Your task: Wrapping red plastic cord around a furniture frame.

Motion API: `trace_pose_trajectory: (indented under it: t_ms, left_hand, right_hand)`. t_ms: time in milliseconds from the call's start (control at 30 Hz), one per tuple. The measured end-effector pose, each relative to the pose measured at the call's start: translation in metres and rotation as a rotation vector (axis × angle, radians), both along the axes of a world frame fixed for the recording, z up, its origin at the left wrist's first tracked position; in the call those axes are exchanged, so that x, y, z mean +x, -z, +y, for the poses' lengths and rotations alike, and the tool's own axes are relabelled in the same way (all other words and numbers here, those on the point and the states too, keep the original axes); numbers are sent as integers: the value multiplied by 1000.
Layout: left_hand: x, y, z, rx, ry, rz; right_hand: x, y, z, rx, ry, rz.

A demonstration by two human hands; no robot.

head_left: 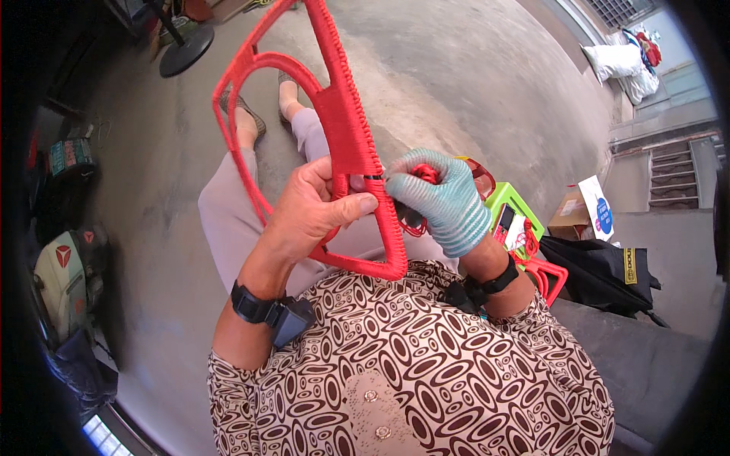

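Upright above my lap stands a red frame, tightly wound with red cord, with a curved inner bar and a ridged edge. My bare left hand is closed round its lower part, the thumb pressed along the bar. At the ridged edge, a short dark gap shows in the winding. Beside that gap is my right hand, in a pale blue striped glove, its fingers closed on a bundle of red cord. Loops of the cord hang under the glove. The right fingertips are partly hidden behind the frame.
At my right are a green plastic container, another red piece, a black bag and a cardboard box. White sacks lie at the far right. A black round stand base is far left; a pale scooter-like object stands left.
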State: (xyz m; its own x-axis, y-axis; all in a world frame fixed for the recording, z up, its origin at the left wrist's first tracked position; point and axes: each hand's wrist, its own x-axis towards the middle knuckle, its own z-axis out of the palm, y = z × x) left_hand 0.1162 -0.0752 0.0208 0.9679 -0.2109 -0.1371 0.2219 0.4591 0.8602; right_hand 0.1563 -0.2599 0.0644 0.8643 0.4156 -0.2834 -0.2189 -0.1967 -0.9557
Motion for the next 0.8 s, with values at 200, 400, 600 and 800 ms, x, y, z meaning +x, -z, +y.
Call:
trace_pose_trajectory:
  t_ms: [200,400,600,800]
  left_hand:
    - [-12,-41,0,162,-46,102]
    - [-51,2,6,208,-171,331]
    - [-69,42,18,-187,-247,451]
    - [-70,49,9,-262,-268,435]
  right_hand:
    - [0,1,3,181,57,91]
    - [-1,57,20,72,-164,262]
    - [12,79,35,25,-356,371]
    - [11,81,32,-31,-403,405]
